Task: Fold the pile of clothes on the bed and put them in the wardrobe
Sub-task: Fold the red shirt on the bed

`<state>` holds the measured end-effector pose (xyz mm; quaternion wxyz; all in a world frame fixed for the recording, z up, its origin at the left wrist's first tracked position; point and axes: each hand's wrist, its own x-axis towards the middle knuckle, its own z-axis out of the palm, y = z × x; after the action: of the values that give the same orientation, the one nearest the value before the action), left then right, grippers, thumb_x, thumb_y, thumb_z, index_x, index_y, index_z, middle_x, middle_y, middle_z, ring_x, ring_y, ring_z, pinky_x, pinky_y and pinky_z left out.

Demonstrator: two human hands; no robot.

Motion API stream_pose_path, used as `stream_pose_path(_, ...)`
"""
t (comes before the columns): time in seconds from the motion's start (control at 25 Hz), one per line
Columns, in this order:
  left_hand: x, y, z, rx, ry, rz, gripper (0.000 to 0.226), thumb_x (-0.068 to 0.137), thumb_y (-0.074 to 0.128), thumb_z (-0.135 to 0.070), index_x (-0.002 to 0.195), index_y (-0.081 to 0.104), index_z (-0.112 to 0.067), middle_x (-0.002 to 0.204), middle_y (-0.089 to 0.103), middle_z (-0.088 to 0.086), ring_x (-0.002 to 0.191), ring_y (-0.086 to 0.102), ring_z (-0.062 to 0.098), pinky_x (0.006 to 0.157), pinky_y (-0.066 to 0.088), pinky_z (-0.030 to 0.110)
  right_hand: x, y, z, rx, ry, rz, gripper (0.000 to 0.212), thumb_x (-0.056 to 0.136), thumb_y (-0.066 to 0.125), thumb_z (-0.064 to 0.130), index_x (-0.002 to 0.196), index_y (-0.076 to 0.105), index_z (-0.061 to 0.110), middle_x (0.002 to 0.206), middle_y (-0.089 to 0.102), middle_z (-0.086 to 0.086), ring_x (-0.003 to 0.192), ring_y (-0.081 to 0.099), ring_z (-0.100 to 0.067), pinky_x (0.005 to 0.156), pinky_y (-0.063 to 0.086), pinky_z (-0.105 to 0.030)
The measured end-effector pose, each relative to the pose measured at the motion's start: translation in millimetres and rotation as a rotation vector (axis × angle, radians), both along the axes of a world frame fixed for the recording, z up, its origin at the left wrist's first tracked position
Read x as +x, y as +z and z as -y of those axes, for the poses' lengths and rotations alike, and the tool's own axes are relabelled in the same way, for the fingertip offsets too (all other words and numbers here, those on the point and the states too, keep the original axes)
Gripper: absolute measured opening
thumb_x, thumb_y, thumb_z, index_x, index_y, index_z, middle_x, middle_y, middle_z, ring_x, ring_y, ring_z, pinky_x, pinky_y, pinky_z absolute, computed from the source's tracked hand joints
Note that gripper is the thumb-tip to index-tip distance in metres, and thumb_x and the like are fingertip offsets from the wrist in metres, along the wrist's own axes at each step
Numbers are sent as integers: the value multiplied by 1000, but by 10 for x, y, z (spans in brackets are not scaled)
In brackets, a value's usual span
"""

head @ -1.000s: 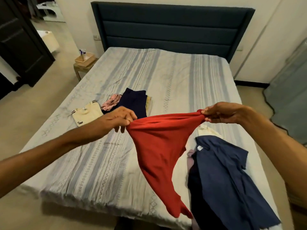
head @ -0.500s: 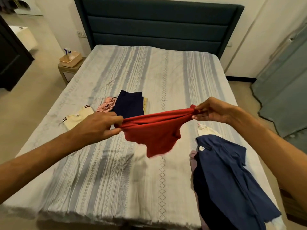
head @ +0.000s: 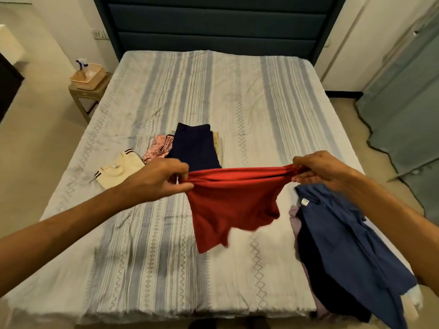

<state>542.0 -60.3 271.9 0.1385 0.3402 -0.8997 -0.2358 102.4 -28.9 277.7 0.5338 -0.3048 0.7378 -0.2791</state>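
Observation:
A red garment [head: 234, 203] hangs stretched between my hands above the striped bed [head: 237, 96]. My left hand [head: 159, 179] pinches its left end and my right hand [head: 320, 169] pinches its right end. The cloth's lower part droops toward the sheet. An unfolded pile topped by a blue shirt [head: 351, 245] lies at the bed's right front edge. Folded pieces lie on the bed's left: a cream top [head: 118, 169], a pink patterned piece [head: 159, 147] and a navy piece [head: 193, 146].
A dark padded headboard [head: 218, 22] stands at the far end. A small side table [head: 89, 91] with a basket [head: 88, 72] is at the bed's left. A grey-green curtain or cover [head: 408, 115] hangs at the right.
The long hanging tail of the red garment has been drawn up, so it hangs shorter. Both hands stayed on its ends while the view shifted down and closer over the bed.

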Motion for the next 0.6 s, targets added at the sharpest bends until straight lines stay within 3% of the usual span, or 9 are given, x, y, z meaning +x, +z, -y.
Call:
stream_pose_path(0.2, -253, -306, 637, 90, 169, -55, 23, 85, 84, -15, 79, 62, -22, 74, 68, -7, 68, 67, 13, 64, 56, 30, 53, -400, 481, 84, -224, 79, 14, 87, 66, -9, 98, 59, -5, 88, 63, -20, 64, 72, -31, 62, 65, -33)
stream_pose_path(0.4, -419, -585, 1331, -19, 257, 14, 25, 83, 79, -9, 78, 58, -21, 74, 65, -4, 66, 62, 13, 66, 57, 45, 6, -630, 1013, -16, -198, 39, 17, 86, 68, -8, 101, 60, -5, 85, 68, -22, 61, 72, -25, 58, 63, -27)
stream_pose_path(0.6, -433, -636, 1281, -180, 270, -40, 17, 87, 74, -10, 88, 59, -15, 86, 60, -2, 72, 58, 19, 67, 52, 38, -108, -590, 1066, -160, -92, 46, 21, 87, 69, -8, 95, 58, 8, 81, 73, -17, 75, 76, -29, 69, 64, -34)
